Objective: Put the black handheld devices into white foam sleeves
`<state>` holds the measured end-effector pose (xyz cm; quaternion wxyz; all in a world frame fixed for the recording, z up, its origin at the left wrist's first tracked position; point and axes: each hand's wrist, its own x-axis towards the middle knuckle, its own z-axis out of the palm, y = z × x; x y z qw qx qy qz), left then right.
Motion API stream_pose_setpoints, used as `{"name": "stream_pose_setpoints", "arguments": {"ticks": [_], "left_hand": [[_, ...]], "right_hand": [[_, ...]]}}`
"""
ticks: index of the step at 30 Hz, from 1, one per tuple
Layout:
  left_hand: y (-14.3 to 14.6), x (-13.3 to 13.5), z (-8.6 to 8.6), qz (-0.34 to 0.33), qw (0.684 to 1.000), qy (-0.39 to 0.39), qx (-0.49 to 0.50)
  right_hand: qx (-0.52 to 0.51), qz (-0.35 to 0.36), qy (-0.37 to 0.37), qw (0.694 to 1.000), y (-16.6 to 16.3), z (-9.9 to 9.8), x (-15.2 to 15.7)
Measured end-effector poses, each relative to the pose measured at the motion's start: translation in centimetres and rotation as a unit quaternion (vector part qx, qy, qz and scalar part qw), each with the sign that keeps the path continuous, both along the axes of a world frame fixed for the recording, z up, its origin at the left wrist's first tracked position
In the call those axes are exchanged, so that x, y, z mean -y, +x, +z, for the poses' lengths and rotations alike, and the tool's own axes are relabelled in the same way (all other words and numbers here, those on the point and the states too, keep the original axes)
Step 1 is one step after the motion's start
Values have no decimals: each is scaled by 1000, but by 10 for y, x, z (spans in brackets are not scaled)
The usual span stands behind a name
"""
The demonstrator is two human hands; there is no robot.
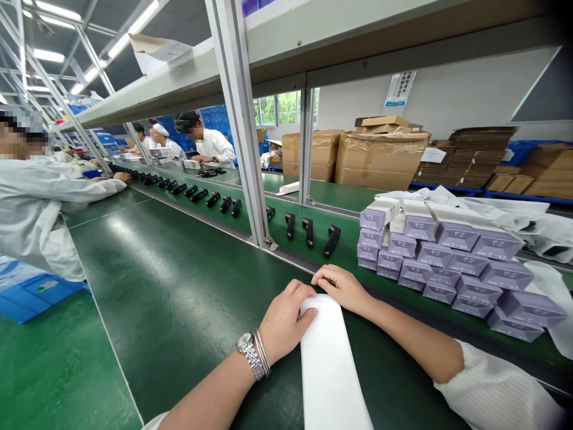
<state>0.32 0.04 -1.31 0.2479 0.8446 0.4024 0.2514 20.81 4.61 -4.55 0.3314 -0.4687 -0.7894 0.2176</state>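
Observation:
My left hand is closed round the far end of a long white flat piece, its thumb lying on top. Whether that piece is a paper sleeve or a bag, I cannot tell. Just beyond the same end, my right hand has its fingers curled together over the edge of the green worktop. A bit of something dark shows under those fingers, mostly hidden. Closest to the right hand lies a black handheld device on the green belt.
Purple and white boxes are stacked at right, with white bags behind them. A metal post rises from the bench, carrying an overhead shelf. More black devices line the belt. A co-worker in white reaches in from the left.

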Motion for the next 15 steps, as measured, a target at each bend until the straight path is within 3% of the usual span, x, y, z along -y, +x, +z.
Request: {"name": "stream_pose_setpoints", "arguments": {"ticks": [15], "left_hand": [[-2, -1, 0, -2, 1000, 5, -14]], "right_hand": [[10, 0, 2, 1000, -2, 4, 1]]}}
